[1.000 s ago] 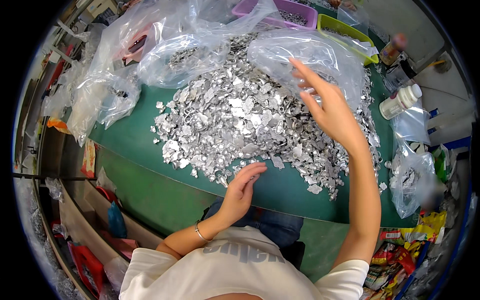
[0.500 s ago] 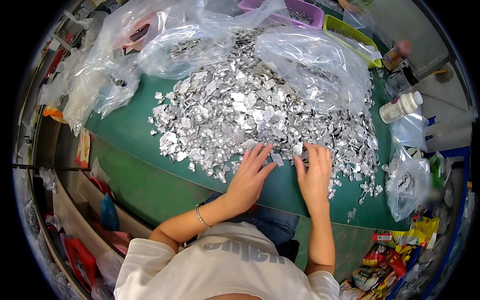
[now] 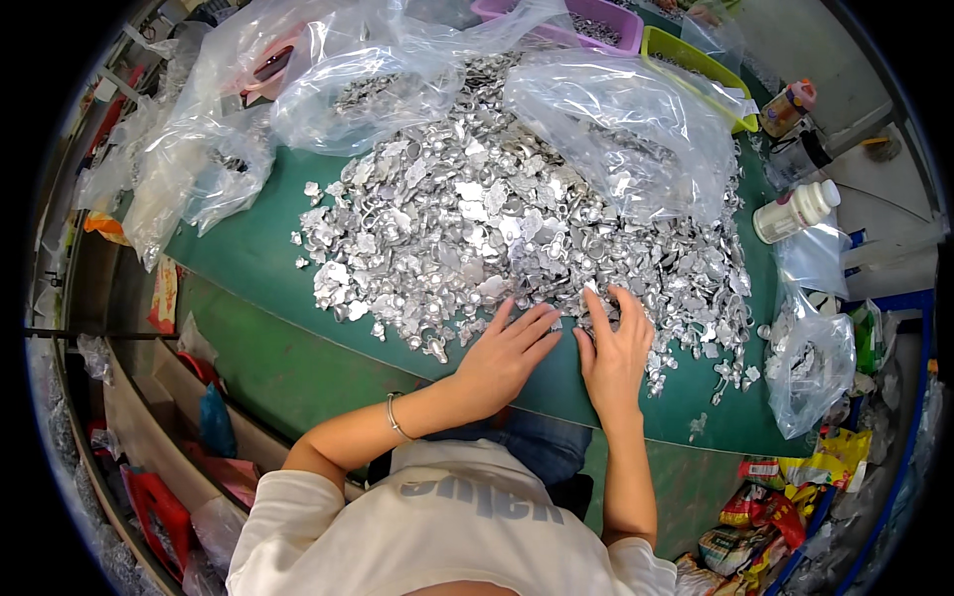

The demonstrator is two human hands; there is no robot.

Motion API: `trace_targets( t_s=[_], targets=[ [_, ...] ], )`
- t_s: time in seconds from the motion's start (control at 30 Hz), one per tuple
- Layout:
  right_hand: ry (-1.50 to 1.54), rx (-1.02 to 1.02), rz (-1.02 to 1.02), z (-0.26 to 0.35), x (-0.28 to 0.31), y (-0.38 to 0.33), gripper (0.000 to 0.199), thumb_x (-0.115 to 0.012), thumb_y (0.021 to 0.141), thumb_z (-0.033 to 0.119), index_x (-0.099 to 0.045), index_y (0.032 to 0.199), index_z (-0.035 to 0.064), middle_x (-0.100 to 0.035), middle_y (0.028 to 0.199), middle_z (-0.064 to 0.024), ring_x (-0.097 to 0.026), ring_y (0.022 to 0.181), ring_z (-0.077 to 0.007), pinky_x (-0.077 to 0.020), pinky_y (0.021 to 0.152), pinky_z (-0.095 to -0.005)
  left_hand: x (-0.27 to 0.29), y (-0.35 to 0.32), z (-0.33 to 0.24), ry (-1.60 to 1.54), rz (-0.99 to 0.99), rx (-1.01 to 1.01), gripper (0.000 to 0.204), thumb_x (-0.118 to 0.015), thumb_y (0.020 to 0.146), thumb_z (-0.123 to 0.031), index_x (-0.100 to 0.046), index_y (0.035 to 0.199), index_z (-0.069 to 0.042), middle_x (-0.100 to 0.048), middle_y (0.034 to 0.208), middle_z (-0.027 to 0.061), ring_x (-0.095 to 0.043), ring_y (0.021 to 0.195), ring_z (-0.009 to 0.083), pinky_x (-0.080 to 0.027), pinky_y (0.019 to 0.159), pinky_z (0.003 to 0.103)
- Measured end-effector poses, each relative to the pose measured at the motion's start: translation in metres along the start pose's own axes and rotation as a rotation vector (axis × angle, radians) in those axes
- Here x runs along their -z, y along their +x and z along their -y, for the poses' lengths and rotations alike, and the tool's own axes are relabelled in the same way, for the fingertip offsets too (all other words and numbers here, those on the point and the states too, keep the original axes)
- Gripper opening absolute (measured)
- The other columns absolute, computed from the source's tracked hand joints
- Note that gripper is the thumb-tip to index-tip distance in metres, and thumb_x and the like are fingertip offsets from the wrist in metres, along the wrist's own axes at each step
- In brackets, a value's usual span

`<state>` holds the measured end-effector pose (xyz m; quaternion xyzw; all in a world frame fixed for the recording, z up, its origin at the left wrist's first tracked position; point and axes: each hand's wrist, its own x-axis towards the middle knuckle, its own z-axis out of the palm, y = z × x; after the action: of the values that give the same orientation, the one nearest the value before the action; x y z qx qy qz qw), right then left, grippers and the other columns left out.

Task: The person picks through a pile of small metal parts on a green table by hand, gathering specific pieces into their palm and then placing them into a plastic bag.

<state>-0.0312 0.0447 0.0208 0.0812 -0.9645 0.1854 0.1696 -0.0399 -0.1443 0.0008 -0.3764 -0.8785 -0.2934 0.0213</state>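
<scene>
As we look down from head height, we see both of our bare hands resting flat at the near edge of a large heap of small silvery metal pieces (image 3: 517, 219) spread over a green bench (image 3: 258, 268). The heap lies directly ahead of the hands and stretches away toward the far edge of the bench, widest from left to right, so its long axis runs across our view. Our left hand (image 3: 502, 358) lies palm down with its fingers spread and pointing up and to the right; the fingertips touch the nearest loose pieces. Our right hand (image 3: 614, 348) sits just beside it, also palm down, fingers slightly fanned and lying on the fringe of the heap, a little deeper into the pieces than the left. Neither grip closes around anything: the fingers of both hands are apart and flat, pressing or brushing the pieces, not pinching them. A thin bracelet (image 3: 395, 417) circles the left wrist.

Crumpled clear plastic bags (image 3: 626, 129) lie over the far side of the heap and trail off toward the far left corner. A purple tray (image 3: 621, 20) and a yellow-green tray (image 3: 696, 60) stand at the far edge. A white plastic bottle (image 3: 795, 211) lies past the right edge, with another clear bag (image 3: 810, 368) of pieces nearer to us.
</scene>
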Motion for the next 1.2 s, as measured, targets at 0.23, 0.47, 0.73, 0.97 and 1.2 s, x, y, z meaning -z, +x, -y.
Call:
trace_targets(
  t_s=[0.23,0.47,0.73,0.97,1.2],
  targets=[
    [-0.104,-0.082,-0.040,-0.034,0.017,-0.027,0.049,-0.075,0.073,0.005,-0.061,0.119,0.0083,-0.053,0.126,-0.0128,-0.050,0.117,-0.0332,-0.0386,0.096,-0.0415,0.011,-0.021,0.000,-0.026,0.068,0.012,0.033,-0.060,0.083,0.001,-0.058,0.116,0.002,-0.046,0.139,0.0167,-0.041,0.132,0.0335,-0.031,0.109,0.052],
    [-0.002,-0.179,-0.112,-0.061,0.043,-0.043,0.038,-0.071,0.075,0.000,-0.064,0.113,0.0034,-0.055,0.122,-0.0130,-0.052,0.113,-0.0326,-0.0396,0.097,-0.0408,0.010,-0.012,-0.009,-0.082,-0.027,0.065,0.036,-0.062,0.082,0.001,-0.058,0.118,0.001,-0.045,0.140,0.0180,-0.040,0.133,0.0352,-0.031,0.109,0.052],
    [0.138,-0.360,-0.197,-0.056,0.051,-0.055,0.029,-0.067,0.078,-0.002,-0.065,0.106,0.0011,-0.059,0.111,-0.0124,-0.054,0.103,-0.0313,-0.0423,0.090,-0.0397,-0.009,-0.003,-0.023,-0.046,0.013,0.091,0.039,-0.063,0.082,0.000,-0.056,0.121,0.001,-0.040,0.143,0.0190,-0.039,0.134,0.0366,-0.032,0.108,0.052],
    [-0.052,-0.188,-0.079,-0.038,0.035,-0.042,0.032,-0.073,0.074,0.006,-0.065,0.104,0.0043,-0.057,0.114,-0.0109,-0.050,0.109,-0.0327,-0.0365,0.093,-0.0450,-0.009,0.013,-0.029,-0.214,-0.055,0.035,0.039,-0.062,0.082,0.001,-0.056,0.121,0.000,-0.048,0.136,0.0184,-0.045,0.127,0.0372,-0.036,0.106,0.049],
    [0.051,-0.366,-0.231,-0.053,0.043,-0.063,0.018,-0.071,0.076,0.004,-0.066,0.093,0.0042,-0.059,0.111,-0.0101,-0.053,0.106,-0.0308,-0.0370,0.093,-0.0415,-0.024,0.082,-0.050,-0.049,0.037,-0.130,0.052,-0.059,0.072,0.006,-0.053,0.123,0.001,-0.049,0.127,0.0179,-0.051,0.110,0.0356,-0.043,0.090,0.043]
  ],
)
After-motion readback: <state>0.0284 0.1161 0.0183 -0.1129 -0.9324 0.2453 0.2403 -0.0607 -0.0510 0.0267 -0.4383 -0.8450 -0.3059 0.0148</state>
